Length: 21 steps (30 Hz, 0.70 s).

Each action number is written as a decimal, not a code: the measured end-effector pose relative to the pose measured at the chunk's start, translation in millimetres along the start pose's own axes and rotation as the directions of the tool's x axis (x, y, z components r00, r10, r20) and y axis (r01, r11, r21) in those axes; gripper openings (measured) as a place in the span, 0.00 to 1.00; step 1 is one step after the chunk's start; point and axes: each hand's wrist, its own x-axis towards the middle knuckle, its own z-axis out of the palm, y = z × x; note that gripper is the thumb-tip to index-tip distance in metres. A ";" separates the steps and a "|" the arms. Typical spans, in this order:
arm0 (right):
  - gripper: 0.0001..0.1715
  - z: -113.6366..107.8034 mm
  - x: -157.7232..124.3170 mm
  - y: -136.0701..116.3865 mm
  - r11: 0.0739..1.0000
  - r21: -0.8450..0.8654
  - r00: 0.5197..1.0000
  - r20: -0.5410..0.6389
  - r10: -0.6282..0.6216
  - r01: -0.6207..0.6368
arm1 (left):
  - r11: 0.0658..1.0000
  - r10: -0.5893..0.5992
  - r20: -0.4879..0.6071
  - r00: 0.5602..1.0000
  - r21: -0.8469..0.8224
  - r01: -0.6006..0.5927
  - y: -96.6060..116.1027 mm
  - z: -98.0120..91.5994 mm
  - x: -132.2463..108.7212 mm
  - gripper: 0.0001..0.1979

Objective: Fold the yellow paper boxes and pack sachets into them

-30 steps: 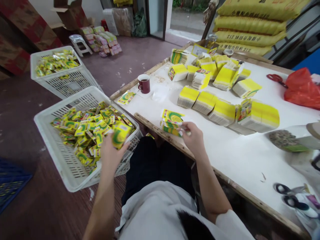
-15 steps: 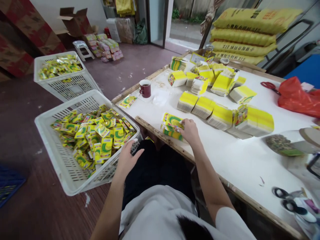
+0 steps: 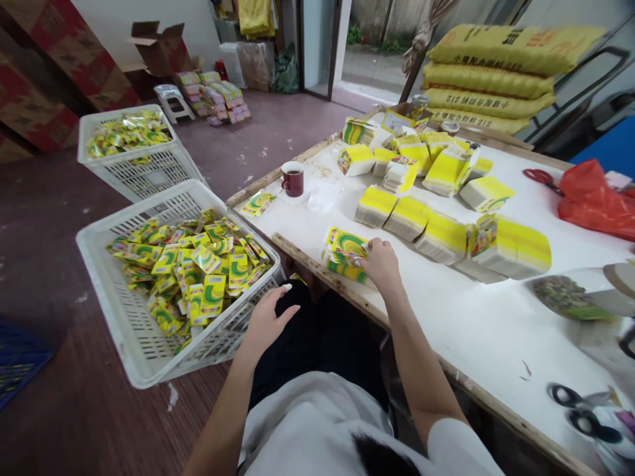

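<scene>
My right hand (image 3: pixel 383 266) is closed on the right end of a yellow-green packet (image 3: pixel 346 244), which lies on top of a small pile of similar packets at the near table edge. My left hand (image 3: pixel 270 317) hangs over my lap, thumb and fingers apart, holding nothing. Beside it on the left stands a white plastic crate (image 3: pixel 106 297) full of yellow-green packets (image 3: pixel 213 297). A row of yellow-topped card stacks (image 3: pixel 407 217) stands on the white table (image 3: pixel 426 330) beyond my right hand.
A dark red mug (image 3: pixel 293 180) stands near the table's left edge. Scissors (image 3: pixel 585 413) and a jar (image 3: pixel 570 294) lie at the right, a red bag (image 3: pixel 595 198) behind them. A second filled crate (image 3: pixel 149 175) stands on the floor.
My left hand has moved right, off the crate's rim and over my lap. My right hand remains at the packet. The whole view has shifted slightly.
</scene>
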 end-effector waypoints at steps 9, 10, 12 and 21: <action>0.11 3.6 0.1 0.4 1.000 0.001 1.000 0.030 -0.009 0.009 | 0.999 0.019 0.067 0.998 -0.028 -0.017 7.2 13.7 2.2 0.21; 0.13 3.9 -0.3 0.2 1.000 0.011 1.000 0.027 -0.004 0.004 | 0.999 0.025 0.072 0.997 -0.035 -0.022 8.1 14.6 1.9 0.21; 0.21 3.7 -0.7 0.5 1.000 0.020 1.000 0.006 0.014 -0.014 | 0.998 0.035 0.085 0.996 -0.047 -0.031 9.8 15.7 1.0 0.20; 0.21 -2.1 5.3 -0.4 0.999 -0.039 0.998 0.045 0.037 -0.035 | 0.996 0.049 0.131 0.990 -0.080 -0.039 16.8 17.0 -4.5 0.20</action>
